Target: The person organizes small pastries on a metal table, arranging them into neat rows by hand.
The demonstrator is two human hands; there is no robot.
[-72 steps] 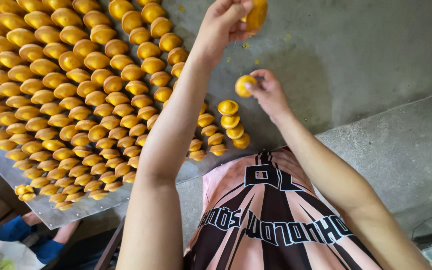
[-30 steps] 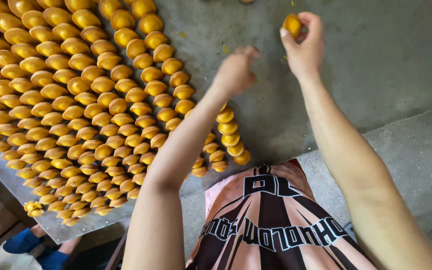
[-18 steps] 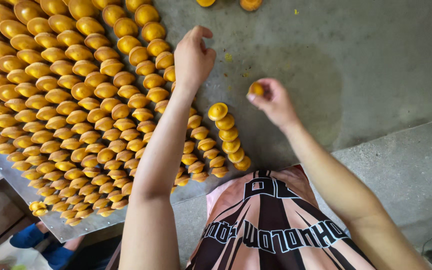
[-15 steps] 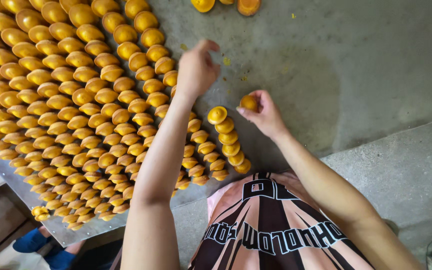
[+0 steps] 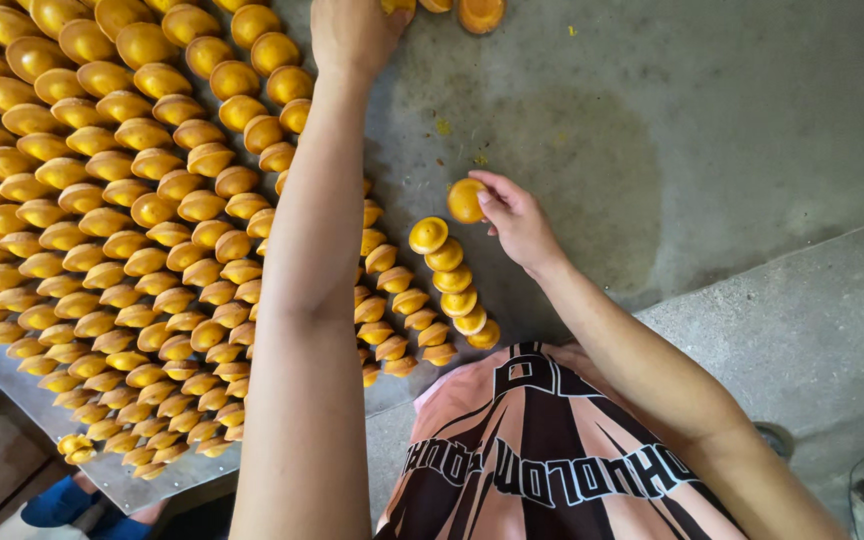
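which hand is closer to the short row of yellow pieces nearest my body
Right. The right hand holds a yellow piece just beside the top of that short row; the left hand reaches far up past it.

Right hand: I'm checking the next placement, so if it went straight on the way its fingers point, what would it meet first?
Probably the top piece of the last orange row; right hand holds another piece.

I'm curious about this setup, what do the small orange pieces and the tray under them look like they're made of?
Orange pieces: probably glazed pastry or a similar food; smooth, glossy domes with highlights, though the look leaves it open.
Tray: likely sheet metal; thin grey edge, dull sheen.
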